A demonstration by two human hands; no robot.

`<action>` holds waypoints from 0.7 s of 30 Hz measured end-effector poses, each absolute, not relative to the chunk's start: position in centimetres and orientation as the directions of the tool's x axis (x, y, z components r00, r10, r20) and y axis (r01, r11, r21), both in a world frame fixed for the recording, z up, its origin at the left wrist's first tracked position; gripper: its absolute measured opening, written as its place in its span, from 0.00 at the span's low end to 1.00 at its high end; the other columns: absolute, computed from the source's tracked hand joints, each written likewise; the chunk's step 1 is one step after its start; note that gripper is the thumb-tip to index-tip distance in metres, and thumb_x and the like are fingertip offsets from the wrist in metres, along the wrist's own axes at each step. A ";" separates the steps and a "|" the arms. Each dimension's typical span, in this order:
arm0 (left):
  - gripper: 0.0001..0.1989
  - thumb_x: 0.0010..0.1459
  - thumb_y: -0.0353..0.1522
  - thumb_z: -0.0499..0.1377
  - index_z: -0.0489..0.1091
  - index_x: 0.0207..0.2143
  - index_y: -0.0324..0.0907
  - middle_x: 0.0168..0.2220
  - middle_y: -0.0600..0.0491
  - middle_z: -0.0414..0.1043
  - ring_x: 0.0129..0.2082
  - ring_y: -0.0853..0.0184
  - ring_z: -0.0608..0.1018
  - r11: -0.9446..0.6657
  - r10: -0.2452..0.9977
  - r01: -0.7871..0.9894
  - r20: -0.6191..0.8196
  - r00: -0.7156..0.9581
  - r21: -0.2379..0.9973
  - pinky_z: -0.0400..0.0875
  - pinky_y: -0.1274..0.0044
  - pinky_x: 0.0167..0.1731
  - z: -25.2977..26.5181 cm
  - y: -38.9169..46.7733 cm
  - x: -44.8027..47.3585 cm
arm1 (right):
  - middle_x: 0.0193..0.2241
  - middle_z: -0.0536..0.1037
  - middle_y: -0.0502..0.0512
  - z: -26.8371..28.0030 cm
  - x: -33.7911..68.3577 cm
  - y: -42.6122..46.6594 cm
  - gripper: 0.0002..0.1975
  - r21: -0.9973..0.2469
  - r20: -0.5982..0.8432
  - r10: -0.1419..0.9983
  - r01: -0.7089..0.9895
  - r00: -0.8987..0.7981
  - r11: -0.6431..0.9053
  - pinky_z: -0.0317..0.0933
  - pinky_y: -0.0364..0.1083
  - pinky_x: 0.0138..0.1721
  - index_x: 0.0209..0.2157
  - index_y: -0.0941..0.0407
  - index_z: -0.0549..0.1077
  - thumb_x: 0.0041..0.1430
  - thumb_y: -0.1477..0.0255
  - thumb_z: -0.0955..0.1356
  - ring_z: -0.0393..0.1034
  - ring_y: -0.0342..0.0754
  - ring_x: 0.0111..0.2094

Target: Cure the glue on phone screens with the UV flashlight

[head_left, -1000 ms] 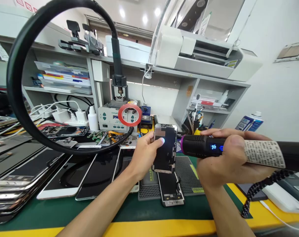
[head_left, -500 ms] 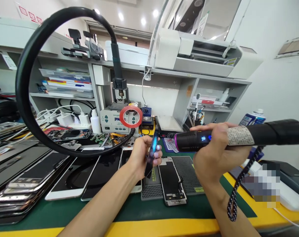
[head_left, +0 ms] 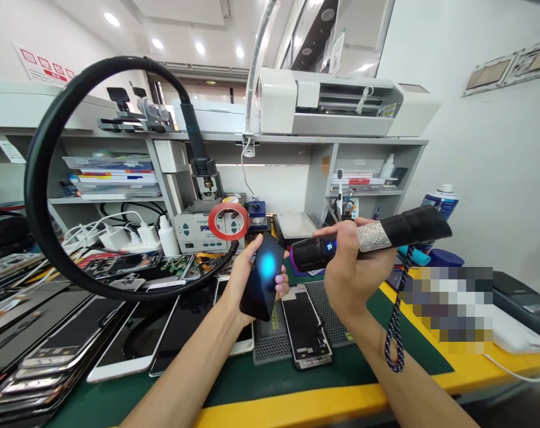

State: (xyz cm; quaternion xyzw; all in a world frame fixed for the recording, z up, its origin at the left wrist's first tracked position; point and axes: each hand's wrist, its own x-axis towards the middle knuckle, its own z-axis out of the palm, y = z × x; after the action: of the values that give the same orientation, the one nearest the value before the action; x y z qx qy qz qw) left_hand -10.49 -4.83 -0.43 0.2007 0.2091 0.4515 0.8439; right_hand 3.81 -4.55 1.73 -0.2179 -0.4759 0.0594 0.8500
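Note:
My left hand [head_left: 243,267] is closed around a dark phone [head_left: 261,291], fingers along both edges, its face turned partly toward me. A bright blue glow [head_left: 268,264] shows on that glossy face. My right hand [head_left: 352,261] grips a black flashlight [head_left: 309,254] with a purple ring at its head, a lit blue display and a paper label. Its head points left at the phone, a small gap apart. A braided wrist strap [head_left: 394,339] dangles from the flashlight. Below the hands, a detached phone screen [head_left: 304,321] lies on a grey perforated mat [head_left: 270,351].
Several phones and panels [head_left: 131,339] cover the left of the green mat [head_left: 234,386]. A black hose [head_left: 33,178] loops above them. Behind stand a control box with a red tape roll [head_left: 212,221], a white bottle [head_left: 167,236] and a spray can [head_left: 441,202]. A white cutting machine [head_left: 332,101] tops the shelf.
My left hand has turned the phone from nearly edge-on to show its broad face. The flashlight has moved left in the picture with my right hand, and the camera view has tilted upward.

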 end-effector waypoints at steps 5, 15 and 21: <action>0.24 0.61 0.47 0.58 0.73 0.42 0.32 0.33 0.43 0.74 0.28 0.62 0.76 0.444 0.878 -0.676 -0.134 0.459 0.588 0.76 0.68 0.33 -0.5 -4.9 -10.5 | 0.25 0.75 0.45 1.7 4.2 -4.5 0.12 -0.352 0.830 0.208 0.197 0.517 0.915 0.75 0.50 0.35 0.42 0.55 0.61 0.61 0.69 0.69 0.76 0.46 0.26; 0.26 0.64 0.45 0.53 0.75 0.46 0.30 0.40 0.37 0.78 0.37 0.53 0.82 0.420 0.854 -0.610 -0.066 0.515 0.672 0.77 0.62 0.42 -0.6 -5.1 -10.5 | 0.25 0.75 0.46 2.7 4.6 -4.8 0.14 -0.362 0.765 0.212 0.133 0.609 0.923 0.76 0.55 0.35 0.40 0.55 0.61 0.62 0.64 0.70 0.77 0.50 0.25; 0.22 0.65 0.42 0.54 0.73 0.53 0.38 0.42 0.42 0.80 0.39 0.52 0.82 0.288 0.918 -0.615 -0.028 0.396 0.733 0.77 0.61 0.40 -1.0 -5.0 -10.2 | 0.28 0.77 0.49 2.1 3.9 -5.3 0.14 -0.400 0.813 0.326 0.055 0.483 0.915 0.76 0.52 0.34 0.40 0.56 0.62 0.62 0.65 0.70 0.78 0.49 0.28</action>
State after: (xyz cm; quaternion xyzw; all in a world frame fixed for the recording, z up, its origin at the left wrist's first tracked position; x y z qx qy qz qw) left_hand -10.20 -4.98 -0.96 0.3274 0.2308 0.4986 0.7688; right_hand 3.92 -5.34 2.13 -0.1898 -0.5022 0.0808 0.8398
